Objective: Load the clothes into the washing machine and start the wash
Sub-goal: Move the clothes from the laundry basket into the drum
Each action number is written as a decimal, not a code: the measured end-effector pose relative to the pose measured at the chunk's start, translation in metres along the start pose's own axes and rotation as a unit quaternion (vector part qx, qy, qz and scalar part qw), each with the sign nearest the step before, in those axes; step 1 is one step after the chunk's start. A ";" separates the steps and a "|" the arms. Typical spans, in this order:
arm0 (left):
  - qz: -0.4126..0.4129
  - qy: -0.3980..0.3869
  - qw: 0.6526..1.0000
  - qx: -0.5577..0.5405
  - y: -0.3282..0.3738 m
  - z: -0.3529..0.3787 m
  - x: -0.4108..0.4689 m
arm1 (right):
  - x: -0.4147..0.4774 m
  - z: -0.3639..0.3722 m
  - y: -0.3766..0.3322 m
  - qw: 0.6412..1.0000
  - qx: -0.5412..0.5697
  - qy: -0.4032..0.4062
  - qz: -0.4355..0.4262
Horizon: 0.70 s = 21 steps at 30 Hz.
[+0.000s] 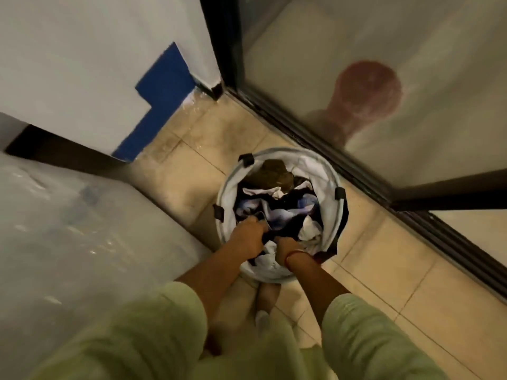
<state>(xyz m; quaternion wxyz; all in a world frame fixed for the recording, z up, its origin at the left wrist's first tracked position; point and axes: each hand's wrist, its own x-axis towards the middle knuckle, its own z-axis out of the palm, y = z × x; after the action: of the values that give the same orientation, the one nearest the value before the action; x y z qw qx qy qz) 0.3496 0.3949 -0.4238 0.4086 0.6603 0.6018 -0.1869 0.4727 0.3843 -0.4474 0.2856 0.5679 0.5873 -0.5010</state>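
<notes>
Dim, warm indoor light leaves the whole frame soft and motion-smeared. The laundry basket [323, 182] is clearest (though barely); the sleeves [137, 338] below it are badly blurred, and pale glints speckle the shiny surface [55, 215] left of it.

Soft, crumpled cloth in the clothes [285, 212]. Thin, matt white fabric for the basket [326, 185], with dull black tabs. Smooth beige tile, faintly shiny, on the floor [370, 270]. Frosted, hazy glass in the door [411, 50]. Matt paint on the wall [82, 50]; soft pale-green cloth in the sleeves [370, 338].
</notes>
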 end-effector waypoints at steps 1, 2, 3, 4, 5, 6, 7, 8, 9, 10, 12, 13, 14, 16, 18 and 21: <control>-0.001 -0.014 1.000 0.013 -0.008 0.016 0.010 | 0.017 0.011 0.008 0.999 -0.027 -0.016 0.005; -0.005 -0.024 0.999 0.023 -0.015 0.028 0.015 | 0.030 0.021 0.012 0.998 -0.050 -0.027 0.007; -0.007 -0.037 0.999 0.024 -0.020 0.043 0.019 | 0.045 0.033 0.016 0.997 -0.066 -0.040 0.012; -0.004 -0.051 0.999 0.016 -0.025 0.058 0.021 | 0.057 0.045 0.018 0.996 -0.072 -0.049 0.021; 0.000 -0.062 0.998 0.003 -0.029 0.071 0.020 | 0.068 0.057 0.020 0.995 -0.080 -0.057 0.024; 0.000 -0.072 0.997 -0.011 -0.032 0.085 0.018 | 0.075 0.066 0.023 0.994 -0.082 -0.061 0.030; 0.000 -0.078 0.997 -0.021 -0.034 0.097 0.015 | 0.078 0.071 0.026 0.995 -0.073 -0.064 0.037; 0.000 -0.080 0.996 -0.030 -0.035 0.107 0.012 | 0.082 0.078 0.031 0.996 -0.053 -0.062 0.037; 0.000 -0.080 0.996 -0.040 -0.036 0.116 0.009 | 0.086 0.086 0.037 0.997 -0.037 -0.056 0.027; 0.002 -0.074 0.996 -0.051 -0.037 0.123 0.005 | 0.088 0.092 0.041 0.998 -0.038 -0.053 0.023; 0.005 -0.069 0.996 -0.064 -0.038 0.131 -0.001 | 0.089 0.102 0.045 0.996 -0.081 -0.020 0.019; 0.004 -0.071 0.995 -0.069 -0.036 0.132 -0.003 | 0.087 0.105 0.046 0.995 -0.099 -0.015 0.019; -0.001 -0.078 0.994 -0.079 -0.035 0.133 -0.004 | 0.082 0.105 0.046 0.993 -0.113 -0.015 0.015; -0.013 -0.080 0.990 -0.112 -0.030 0.129 -0.004 | 0.069 0.098 0.046 0.991 -0.134 -0.002 -0.003; -0.028 -0.061 0.985 -0.159 -0.024 0.120 -0.004 | 0.055 0.086 0.046 0.991 -0.113 0.065 -0.007; -0.052 -0.010 0.964 -0.260 -0.012 0.095 -0.010 | 0.021 0.057 0.042 0.958 0.022 0.275 -0.077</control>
<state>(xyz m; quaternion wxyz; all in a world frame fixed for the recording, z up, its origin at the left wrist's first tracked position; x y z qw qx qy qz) 0.3593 0.3153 -0.4769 0.5621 0.4968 0.6592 -0.0513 0.4957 0.3341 -0.4965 0.0610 0.6427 0.6739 -0.3592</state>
